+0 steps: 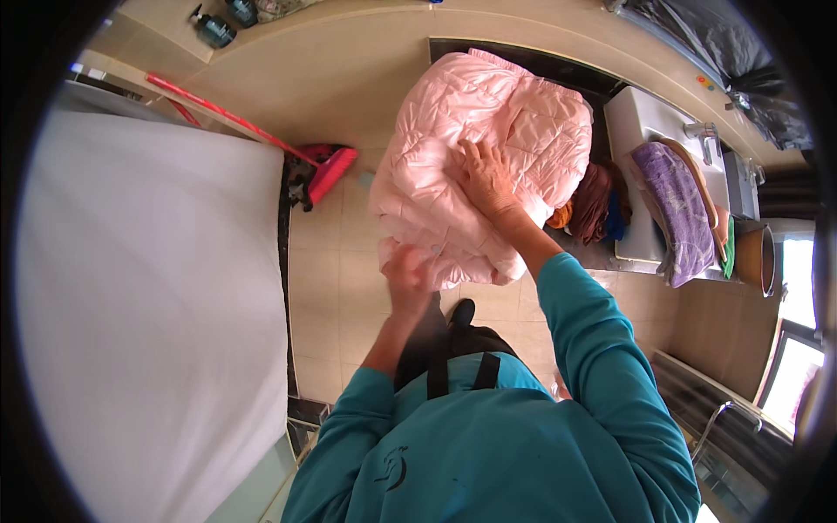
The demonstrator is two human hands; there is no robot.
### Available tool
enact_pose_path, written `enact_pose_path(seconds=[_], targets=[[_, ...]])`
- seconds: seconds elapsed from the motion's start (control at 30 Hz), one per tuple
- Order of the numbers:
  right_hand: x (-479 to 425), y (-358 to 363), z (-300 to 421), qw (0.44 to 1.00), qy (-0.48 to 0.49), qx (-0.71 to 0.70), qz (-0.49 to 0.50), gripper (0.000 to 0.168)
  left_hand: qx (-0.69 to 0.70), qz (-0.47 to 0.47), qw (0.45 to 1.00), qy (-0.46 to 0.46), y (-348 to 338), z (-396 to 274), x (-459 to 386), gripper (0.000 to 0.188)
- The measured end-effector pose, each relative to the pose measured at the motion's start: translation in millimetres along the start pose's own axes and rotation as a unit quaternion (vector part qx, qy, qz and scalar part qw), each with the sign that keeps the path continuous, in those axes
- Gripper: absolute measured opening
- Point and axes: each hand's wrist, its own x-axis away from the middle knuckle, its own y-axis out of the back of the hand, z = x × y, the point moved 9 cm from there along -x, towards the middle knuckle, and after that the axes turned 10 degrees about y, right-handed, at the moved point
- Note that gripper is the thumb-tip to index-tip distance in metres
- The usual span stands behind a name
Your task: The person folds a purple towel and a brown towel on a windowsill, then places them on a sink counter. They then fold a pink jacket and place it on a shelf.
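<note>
A pink quilted puffer jacket, bundled and partly folded, lies in front of me over a dark counter. My right hand rests palm down on its middle, fingers spread on the shiny fabric. Blurred by motion, my left hand is at the jacket's lower left edge. Its fingers are too smeared to show whether they pinch the cloth. Gathered elastic edging shows along the far side of the jacket.
Right of the jacket are brown cloths and a white sink with a purple towel over it. A bucket stands beyond. A red-handled broom is at left, near a white-covered surface. Pump bottles stand on a ledge.
</note>
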Motion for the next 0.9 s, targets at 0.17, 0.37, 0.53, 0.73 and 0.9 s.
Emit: enact_pose_path(seconds=[0.17, 0.37, 0.53, 0.73, 0.9], targets=[[-2, 61, 40, 0.995, 0.029, -0.02, -0.097, 0.047, 0.107, -0.047, 0.945, 0.307, 31, 171, -7, 0.048], [53, 42, 76, 0.996, 0.086, 0.013, 0.0, 0.051, 0.271, 0.064, 0.87, 0.406, -11, 217, -24, 0.056], [61, -13, 45, 0.992, 0.109, 0.006, 0.069, 0.06, 0.148, 0.251, 0.787, 0.545, -30, 216, -14, 0.066], [61, -12, 39, 0.992, 0.11, 0.013, 0.053, 0.06, 0.193, 0.33, 0.796, 0.47, -10, 181, 12, 0.076], [55, 5, 50, 0.994, 0.096, -0.009, 0.041, 0.064, 0.159, 0.381, 0.778, 0.473, 27, 149, 41, 0.074]])
